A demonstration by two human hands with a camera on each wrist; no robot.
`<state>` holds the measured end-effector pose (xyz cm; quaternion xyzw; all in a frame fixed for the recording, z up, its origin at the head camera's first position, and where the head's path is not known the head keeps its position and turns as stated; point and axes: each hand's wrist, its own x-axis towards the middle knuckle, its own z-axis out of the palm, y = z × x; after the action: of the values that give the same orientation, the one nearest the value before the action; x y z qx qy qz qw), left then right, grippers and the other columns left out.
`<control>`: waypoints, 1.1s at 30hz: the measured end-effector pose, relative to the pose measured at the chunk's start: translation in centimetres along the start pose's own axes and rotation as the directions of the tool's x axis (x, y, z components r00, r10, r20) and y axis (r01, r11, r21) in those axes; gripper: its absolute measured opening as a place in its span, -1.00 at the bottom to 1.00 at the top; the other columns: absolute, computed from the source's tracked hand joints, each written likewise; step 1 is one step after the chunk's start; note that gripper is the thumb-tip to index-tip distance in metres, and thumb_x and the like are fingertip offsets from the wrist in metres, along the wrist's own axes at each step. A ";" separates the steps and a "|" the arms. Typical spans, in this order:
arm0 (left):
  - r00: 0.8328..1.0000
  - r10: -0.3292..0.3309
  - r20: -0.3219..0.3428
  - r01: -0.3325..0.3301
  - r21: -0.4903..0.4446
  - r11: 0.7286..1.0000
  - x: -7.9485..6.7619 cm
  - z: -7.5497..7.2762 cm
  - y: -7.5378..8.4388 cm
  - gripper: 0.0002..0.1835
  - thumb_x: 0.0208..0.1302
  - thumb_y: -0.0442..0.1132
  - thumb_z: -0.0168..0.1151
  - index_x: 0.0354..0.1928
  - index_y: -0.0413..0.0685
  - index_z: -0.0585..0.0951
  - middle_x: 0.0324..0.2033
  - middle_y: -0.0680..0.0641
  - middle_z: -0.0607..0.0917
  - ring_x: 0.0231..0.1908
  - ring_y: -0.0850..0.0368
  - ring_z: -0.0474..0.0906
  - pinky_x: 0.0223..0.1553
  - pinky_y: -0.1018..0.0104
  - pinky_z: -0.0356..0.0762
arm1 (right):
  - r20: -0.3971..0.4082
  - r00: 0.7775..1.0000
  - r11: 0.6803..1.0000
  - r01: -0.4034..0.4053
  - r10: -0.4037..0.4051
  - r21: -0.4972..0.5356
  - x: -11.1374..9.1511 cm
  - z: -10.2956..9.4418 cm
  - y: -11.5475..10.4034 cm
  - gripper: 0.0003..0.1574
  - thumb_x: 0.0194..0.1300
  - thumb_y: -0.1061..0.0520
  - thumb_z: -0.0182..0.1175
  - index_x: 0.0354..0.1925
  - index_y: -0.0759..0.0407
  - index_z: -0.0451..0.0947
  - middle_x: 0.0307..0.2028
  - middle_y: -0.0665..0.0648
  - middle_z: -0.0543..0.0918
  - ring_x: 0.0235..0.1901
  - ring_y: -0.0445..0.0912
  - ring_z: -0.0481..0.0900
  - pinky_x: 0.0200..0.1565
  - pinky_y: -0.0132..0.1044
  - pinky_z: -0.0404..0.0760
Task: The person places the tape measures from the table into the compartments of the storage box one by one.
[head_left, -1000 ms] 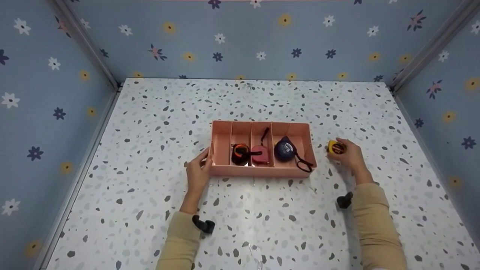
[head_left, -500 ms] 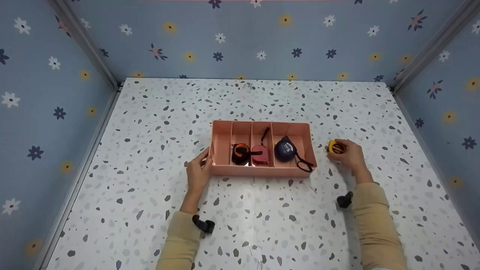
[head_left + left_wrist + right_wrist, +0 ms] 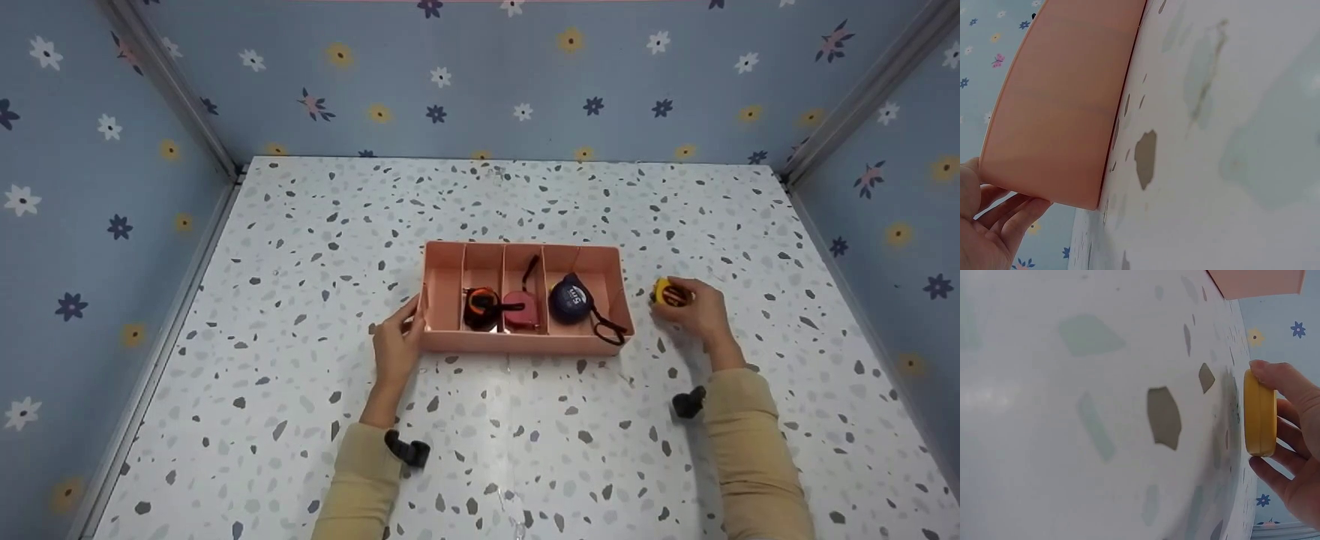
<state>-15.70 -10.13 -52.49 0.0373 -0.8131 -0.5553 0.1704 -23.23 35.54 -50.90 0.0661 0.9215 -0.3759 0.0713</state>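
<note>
An orange-pink divided storage box (image 3: pixel 525 343) stands on the table, with a tape measure in three of its compartments. From the left these are a black and orange tape measure (image 3: pixel 481 307), a pink tape measure (image 3: pixel 520 310) and a dark blue tape measure (image 3: pixel 570 300) with a black wrist strap. My left hand (image 3: pixel 396 345) holds the box by its left end, thumb near the rim in the left wrist view. To the right of the box, my right hand (image 3: pixel 699 311) grips a yellow tape measure (image 3: pixel 1260 413) between thumb and fingers, close above or on the table.
The box's leftmost compartment (image 3: pixel 444 285) shows only its bare floor. Speckled white table surface (image 3: pixel 495 202) surrounds the box. Flowered blue panels (image 3: pixel 480 82) rise at the back and both sides. A small black device (image 3: pixel 409 450) sits at each wrist.
My right hand has shifted very slightly left with the yellow tape measure, which tilts a little. The left hand and the box have kept their place.
</note>
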 end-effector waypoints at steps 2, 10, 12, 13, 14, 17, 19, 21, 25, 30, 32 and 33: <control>1.000 -0.006 -0.001 0.006 -0.003 1.000 0.0 0.0 0.0 -0.66 0.19 -0.38 0.06 0.04 -0.25 0.50 -0.07 -0.18 0.57 -0.16 0.03 0.55 -0.18 0.28 0.52 | -0.007 1.000 1.000 0.011 -0.011 0.003 -0.1 0.1 -0.1 -0.10 -0.06 -0.03 0.35 0.23 0.17 0.25 0.15 0.28 0.30 0.11 0.13 0.24 0.09 0.04 0.26; 1.000 -0.020 -0.002 0.020 -0.003 1.000 0.1 0.1 -0.1 -0.67 0.20 -0.36 0.04 0.03 -0.24 0.51 -0.07 -0.18 0.57 -0.18 0.03 0.56 -0.19 0.29 0.52 | -0.016 0.999 0.999 0.051 -0.051 0.008 -0.8 0.0 -1.0 -0.11 -0.07 -0.06 0.35 0.21 0.17 0.29 0.14 0.27 0.33 0.11 0.12 0.26 0.06 0.03 0.31; 1.000 -0.015 -0.004 0.015 -0.002 1.000 0.0 0.0 -0.1 -0.67 0.19 -0.36 0.05 0.03 -0.24 0.51 -0.08 -0.18 0.57 -0.19 0.02 0.56 -0.20 0.28 0.53 | -0.029 0.995 0.995 0.095 -0.096 -0.010 -1.0 0.0 -1.3 -0.15 -0.06 -0.03 0.35 0.18 0.20 0.32 0.12 0.28 0.36 0.10 0.14 0.27 0.05 0.03 0.32; 1.000 -0.012 -0.004 0.012 -0.001 1.000 0.0 0.0 -0.1 -0.67 0.19 -0.36 0.05 0.02 -0.25 0.51 -0.09 -0.19 0.57 -0.20 0.01 0.56 -0.20 0.27 0.53 | -0.039 0.992 0.993 0.120 -0.121 -0.019 -1.1 0.0 -1.4 -0.18 -0.05 -0.01 0.35 0.17 0.22 0.34 0.10 0.29 0.37 0.09 0.14 0.29 0.04 0.03 0.32; 1.000 -0.013 -0.004 0.013 0.000 1.000 0.0 0.0 -0.1 -0.67 0.19 -0.36 0.05 0.02 -0.25 0.51 -0.09 -0.20 0.57 -0.20 0.00 0.56 -0.21 0.26 0.53 | -0.048 0.988 0.989 0.146 -0.147 -0.028 -1.2 0.0 -1.6 -0.20 -0.05 0.01 0.35 0.15 0.24 0.35 0.09 0.30 0.39 0.08 0.15 0.30 0.04 0.04 0.33; 1.000 -0.017 -0.007 0.017 0.005 1.000 0.0 0.0 -0.1 -0.66 0.19 -0.36 0.05 0.02 -0.25 0.51 -0.08 -0.20 0.57 -0.21 -0.01 0.57 -0.21 0.25 0.53 | -0.070 0.976 0.978 0.204 -0.207 -0.045 -1.5 0.1 -2.0 -0.24 -0.05 0.05 0.35 0.12 0.28 0.38 0.05 0.32 0.42 0.06 0.16 0.33 0.01 0.04 0.35; 1.000 -0.021 -0.010 0.021 0.006 1.000 0.0 0.0 0.0 -0.66 0.18 -0.36 0.05 0.02 -0.24 0.51 -0.08 -0.20 0.57 -0.21 -0.01 0.57 -0.22 0.26 0.53 | -0.077 0.972 0.975 0.219 -0.222 -0.047 -1.6 0.1 -2.3 -0.25 -0.05 0.06 0.35 0.11 0.28 0.39 0.04 0.32 0.43 0.05 0.16 0.34 0.00 0.03 0.37; 1.000 -0.023 -0.012 0.023 0.004 1.000 0.0 0.0 0.0 -0.66 0.18 -0.36 0.05 0.02 -0.24 0.52 -0.08 -0.20 0.57 -0.21 -0.01 0.57 -0.22 0.27 0.53 | -0.076 0.969 0.972 0.230 -0.234 -0.054 -1.8 0.1 -2.6 -0.25 -0.05 0.06 0.35 0.11 0.28 0.39 0.04 0.32 0.43 0.04 0.16 0.34 -0.02 0.03 0.38; 1.000 -0.015 -0.015 0.015 -0.006 1.000 0.1 0.1 0.0 -0.67 0.18 -0.37 0.05 0.01 -0.25 0.52 -0.09 -0.20 0.58 -0.22 -0.01 0.57 -0.22 0.28 0.53 | -0.074 0.966 0.968 0.242 -0.247 -0.071 -2.3 0.1 -3.2 -0.24 -0.05 0.03 0.35 0.11 0.29 0.39 0.05 0.32 0.43 0.03 0.16 0.35 -0.04 0.03 0.40; 1.000 -0.015 -0.016 0.015 -0.001 1.000 0.1 0.1 0.0 -0.67 0.18 -0.36 0.06 0.01 -0.23 0.53 -0.10 -0.19 0.58 -0.23 0.00 0.58 -0.22 0.29 0.53 | -0.072 0.971 0.972 0.221 -0.227 -0.082 -2.7 0.0 -4.2 -0.22 -0.06 0.01 0.35 0.12 0.26 0.38 0.06 0.28 0.42 0.05 0.13 0.34 -0.01 0.02 0.38; 1.000 -0.019 -0.013 0.019 0.000 1.000 0.1 0.1 0.0 -0.67 0.18 -0.37 0.06 0.01 -0.23 0.52 -0.10 -0.20 0.58 -0.23 0.00 0.57 -0.22 0.28 0.53 | -0.072 0.972 0.972 0.219 -0.225 -0.082 -2.9 0.1 -4.6 -0.23 -0.06 0.02 0.35 0.12 0.25 0.39 0.06 0.27 0.42 0.06 0.12 0.33 0.01 0.01 0.37; 1.000 -0.019 -0.011 0.019 -0.001 1.000 0.1 0.1 0.0 -0.67 0.18 -0.37 0.06 0.02 -0.23 0.52 -0.09 -0.20 0.58 -0.22 -0.01 0.57 -0.21 0.28 0.53 | -0.073 0.971 0.971 0.223 -0.229 -0.080 -3.0 0.1 -4.7 -0.24 -0.06 0.03 0.35 0.12 0.25 0.39 0.06 0.27 0.43 0.06 0.12 0.33 0.01 0.00 0.37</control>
<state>-15.85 -10.10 -52.53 0.0478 -0.8116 -0.5570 0.1696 -21.12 31.92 -47.19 -0.0266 0.9381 -0.3454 -0.0077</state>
